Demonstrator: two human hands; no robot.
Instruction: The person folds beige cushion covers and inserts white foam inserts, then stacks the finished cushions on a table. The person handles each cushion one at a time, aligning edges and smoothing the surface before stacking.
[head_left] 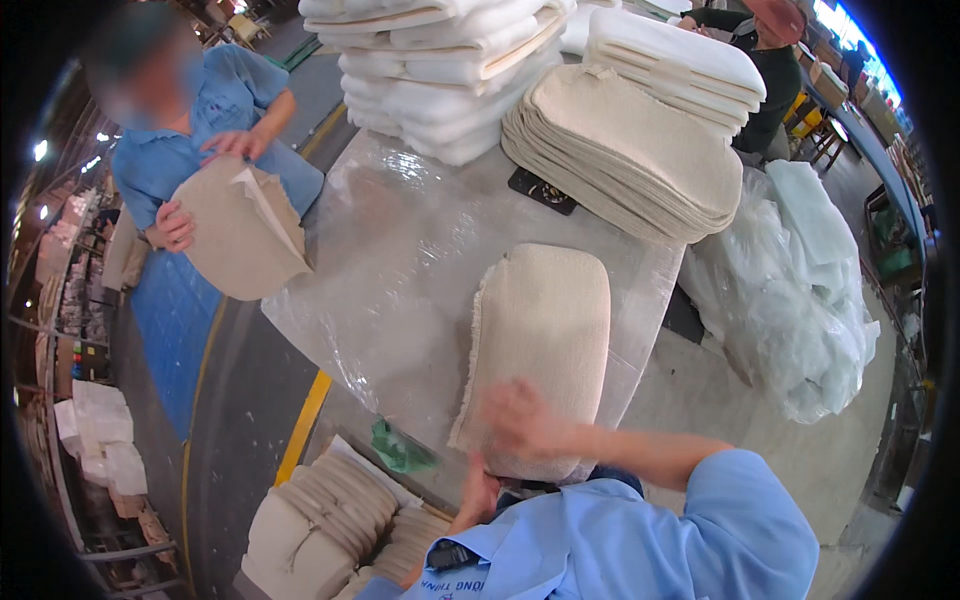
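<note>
A beige fabric cushion cover (545, 340) lies flat before me, rounded at its corners, with a rough, frayed seam down its left side. My right hand (520, 418) is over its near part, smeared by motion, so its fingers cannot be made out. At the cover's near left corner, my left hand (478, 492) is closed on the edge, its fingers partly hidden. Farther off, a neat stack of matching beige covers (630, 150) sits on the plastic-covered table (400, 280).
Tall white padding stacks (440, 75) stand at the back. A co-worker (200, 130) at left holds another beige cover (240, 230). Plastic-wrapped padding (790, 290) is at right. Folded beige covers (320, 510) and green plastic (400, 447) are near left. Another person (765, 80) is at back right.
</note>
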